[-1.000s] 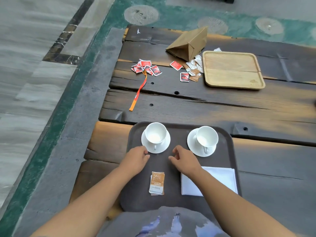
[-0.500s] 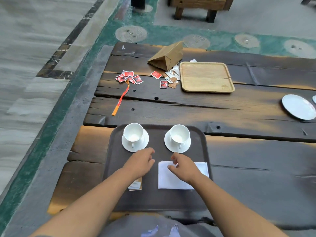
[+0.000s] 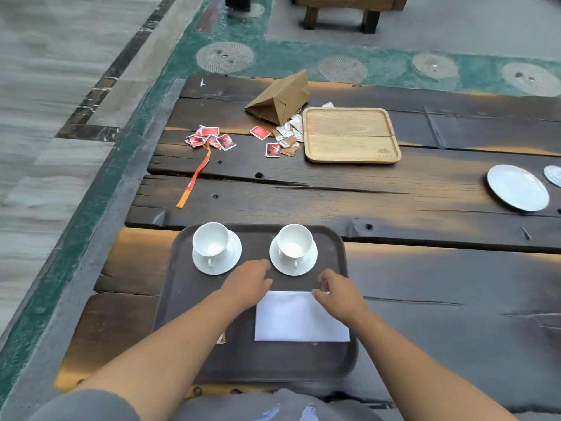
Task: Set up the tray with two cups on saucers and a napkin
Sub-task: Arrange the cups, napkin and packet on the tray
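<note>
Head view: my left hand (image 3: 247, 284) rests loosely curled, holding nothing, at the far-left corner of the napkin (image 3: 300, 319); my right hand (image 3: 338, 294) curls over its far-right corner, and I cannot tell whether it grips.

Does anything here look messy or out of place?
Yes, at the table's far end. A brown paper bag lies tipped on its side, with small sachets scattered loose beside the wooden tray, and an orange strip lies stray. The dark tray itself looks tidy: both cups upright on saucers, napkin flat.

The left forearm (image 3: 182, 338) hides most of a sachet (image 3: 222, 338); the right edge cuts a small plate (image 3: 554, 175).
</note>
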